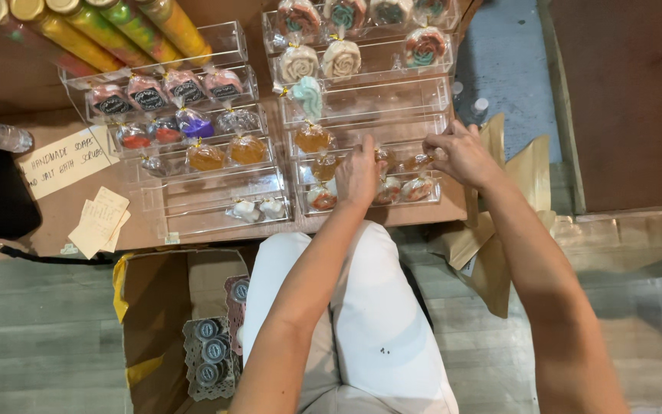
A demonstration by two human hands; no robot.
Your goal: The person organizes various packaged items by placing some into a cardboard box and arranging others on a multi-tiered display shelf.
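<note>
Both hands reach into the lower steps of a clear stepped display rack on the right. My left hand rests over a step of small wrapped soaps, fingers bent down on them; what it grips is hidden. My right hand pinches a small amber wrapped soap at the rack's right end. Rose-shaped wrapped soaps fill the upper steps, and amber ones sit in the middle.
A second clear rack at the left holds dark, purple and amber wrapped soaps. Tall colourful tubes lie behind it. A handwritten card and paper notes lie on the brown tabletop. An open cardboard box with round lace-wrapped items stands on the floor.
</note>
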